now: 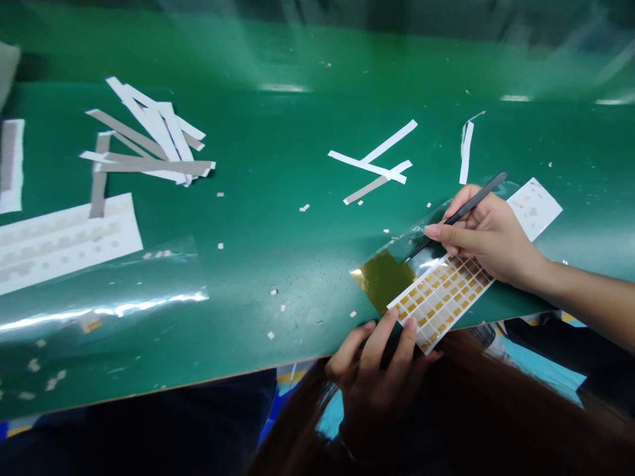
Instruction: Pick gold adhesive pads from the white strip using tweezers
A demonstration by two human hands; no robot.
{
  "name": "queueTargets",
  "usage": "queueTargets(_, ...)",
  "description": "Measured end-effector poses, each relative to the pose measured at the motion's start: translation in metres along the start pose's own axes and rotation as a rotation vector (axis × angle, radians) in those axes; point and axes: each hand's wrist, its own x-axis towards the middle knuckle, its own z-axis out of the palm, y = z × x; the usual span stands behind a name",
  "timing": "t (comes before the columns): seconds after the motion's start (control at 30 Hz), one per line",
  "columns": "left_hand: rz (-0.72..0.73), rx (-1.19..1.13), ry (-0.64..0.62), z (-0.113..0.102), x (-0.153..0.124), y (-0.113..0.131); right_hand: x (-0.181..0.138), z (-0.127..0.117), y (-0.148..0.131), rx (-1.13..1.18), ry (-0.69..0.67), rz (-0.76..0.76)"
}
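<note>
**Head view: tweezers on sticker sheet, near-right edge of table**

Head cam looks down on green table [278, 218]. Right hand [489, 238] has its grip clenched on black tweezers [471, 205], held pen-style, tips pointing left & down onto clear film [414, 235] just above a gold foil patch [383, 277]. Left hand [380, 363] is at the near table edge, fingertips [409, 325] pressing the near end of the sticker sheet [441, 297]; grip not closed around anything, fingers just pinning it flat. Sheet is a white strip w/ a grid of small gold squares, lying diagonal, near-left to far-right, its far end [538, 206] showing past the right hand. Some grid cells look bare, esp. at the near end.

Rest of table: crossed white strips [377, 162] mid-table, far of the sheet, well apart from both hands. One thin white strip [465, 149] stands far of the right hand. Pile of white & grey strips [149, 142] far left. White backing sheet [64, 241] at left edge, w/ a shiny clear film sheet [104, 297] near it. Tiny white scraps [272, 291] scattered across the middle. Dark hair [446, 410] fills the near-right bottom.
</note>
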Motion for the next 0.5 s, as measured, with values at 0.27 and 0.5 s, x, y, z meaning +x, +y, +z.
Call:
queueTargets(0.27,0.008,-0.016,0.007,0.001,0.0,-0.001,0.002,0.001,0.003,0.086,-0.006,-0.009)
queueTargets(0.5,0.016,-0.017,-0.013,0.002,-0.003,-0.001,-0.007,-0.007,-0.011,0.203,0.001,-0.038)
